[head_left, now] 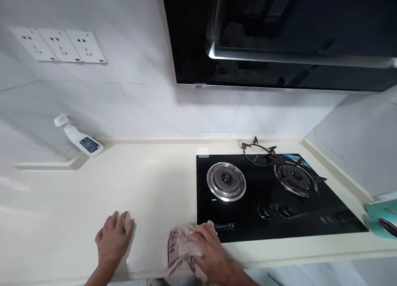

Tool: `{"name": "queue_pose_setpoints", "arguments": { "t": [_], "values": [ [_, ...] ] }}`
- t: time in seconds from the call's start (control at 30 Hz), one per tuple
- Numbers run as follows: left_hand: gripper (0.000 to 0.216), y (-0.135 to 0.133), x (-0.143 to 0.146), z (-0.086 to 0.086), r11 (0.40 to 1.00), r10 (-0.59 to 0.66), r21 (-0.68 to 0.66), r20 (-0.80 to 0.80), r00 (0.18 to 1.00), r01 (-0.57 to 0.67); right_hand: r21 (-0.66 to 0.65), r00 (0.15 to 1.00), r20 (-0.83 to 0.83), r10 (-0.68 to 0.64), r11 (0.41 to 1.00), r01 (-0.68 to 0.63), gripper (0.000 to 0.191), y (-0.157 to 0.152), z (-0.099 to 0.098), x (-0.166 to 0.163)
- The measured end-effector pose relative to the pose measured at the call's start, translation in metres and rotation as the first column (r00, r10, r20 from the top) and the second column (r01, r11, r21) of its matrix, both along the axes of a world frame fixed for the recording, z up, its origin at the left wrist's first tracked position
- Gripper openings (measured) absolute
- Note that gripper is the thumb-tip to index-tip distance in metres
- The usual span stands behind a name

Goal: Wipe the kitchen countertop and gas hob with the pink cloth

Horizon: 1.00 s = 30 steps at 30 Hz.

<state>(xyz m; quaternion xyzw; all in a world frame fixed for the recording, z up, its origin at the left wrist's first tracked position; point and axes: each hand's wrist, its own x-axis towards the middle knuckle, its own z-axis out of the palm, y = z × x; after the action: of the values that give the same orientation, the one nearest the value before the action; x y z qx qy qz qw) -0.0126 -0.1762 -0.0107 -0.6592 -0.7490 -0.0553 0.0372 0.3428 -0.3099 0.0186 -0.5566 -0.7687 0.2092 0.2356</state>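
Observation:
My right hand (208, 246) is closed over a pale, crumpled cloth (181, 246) with purple markings. The cloth lies at the front left corner of the black gas stove (248, 220), partly on the cream countertop (155, 187). My left hand (114, 237) rests flat on the countertop with its fingers stretched out, holding nothing. Closest to the cloth on the stove is the left burner (226, 181), which has no pan support over it. A loose pan support (259, 154) leans at the stove's back edge.
A white spray bottle (82, 139) stands at the back left against the wall. Above the stove hangs a black range hood (192, 50). The right burner (295, 178) carries its own pan support. A teal object (383, 224) sits at the far right. Wall sockets (60, 46) are upper left.

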Motion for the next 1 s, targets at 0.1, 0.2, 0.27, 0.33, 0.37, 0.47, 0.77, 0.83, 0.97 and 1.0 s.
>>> {"name": "queue_pose_setpoints", "arguments": {
  "t": [0.1,0.2,0.27,0.33,0.37,0.47,0.77,0.83,0.97,1.0],
  "values": [
    [0.058,0.001,0.0,0.0,1.0,-0.008,0.016,0.013,1.0,0.008,-0.023,0.984,0.053,-0.168,0.985,0.17,0.051,0.041,0.019,0.014],
    [0.062,0.002,-0.001,0.001,1.0,-0.009,0.004,0.045,0.999,0.009,-0.147,0.951,0.165,-0.262,0.947,0.287,0.055,0.081,0.024,0.021],
    [0.066,0.004,-0.002,0.002,1.0,0.001,-0.017,0.073,0.997,0.0,-0.2,0.94,0.215,-0.267,0.93,0.31,0.059,0.092,0.02,0.02],
    [0.069,0.005,-0.003,0.004,0.999,0.005,-0.036,0.092,0.996,-0.001,-0.197,0.951,0.203,-0.233,0.941,0.273,0.062,0.086,0.013,0.018],
    [0.07,0.006,-0.003,0.004,0.999,0.003,-0.042,0.098,0.995,0.001,-0.18,0.96,0.18,-0.215,0.952,0.247,0.061,0.078,0.008,0.018],
    [0.074,0.006,-0.005,0.005,0.999,-0.005,-0.044,0.114,0.993,0.01,-0.122,0.98,0.108,-0.167,0.976,0.18,0.056,0.043,-0.007,0.026],
    [0.074,0.009,-0.002,0.011,0.998,-0.007,-0.066,0.16,0.987,0.017,0.07,0.725,0.228,-0.65,0.753,0.654,0.033,0.037,-0.026,0.142],
    [0.072,0.008,0.001,0.013,0.997,0.004,-0.074,0.151,0.988,0.007,0.075,0.7,0.229,-0.676,0.73,0.68,0.036,0.049,-0.022,0.16],
    [0.067,0.006,0.005,0.015,0.998,0.008,-0.069,0.107,0.994,-0.001,0.069,0.65,0.234,-0.723,0.679,0.731,0.039,0.051,-0.021,0.152],
    [0.066,0.005,0.006,0.015,0.997,0.009,-0.073,0.097,0.995,-0.002,0.063,0.64,0.238,-0.73,0.67,0.74,0.04,0.047,-0.022,0.141]
  ]
}}
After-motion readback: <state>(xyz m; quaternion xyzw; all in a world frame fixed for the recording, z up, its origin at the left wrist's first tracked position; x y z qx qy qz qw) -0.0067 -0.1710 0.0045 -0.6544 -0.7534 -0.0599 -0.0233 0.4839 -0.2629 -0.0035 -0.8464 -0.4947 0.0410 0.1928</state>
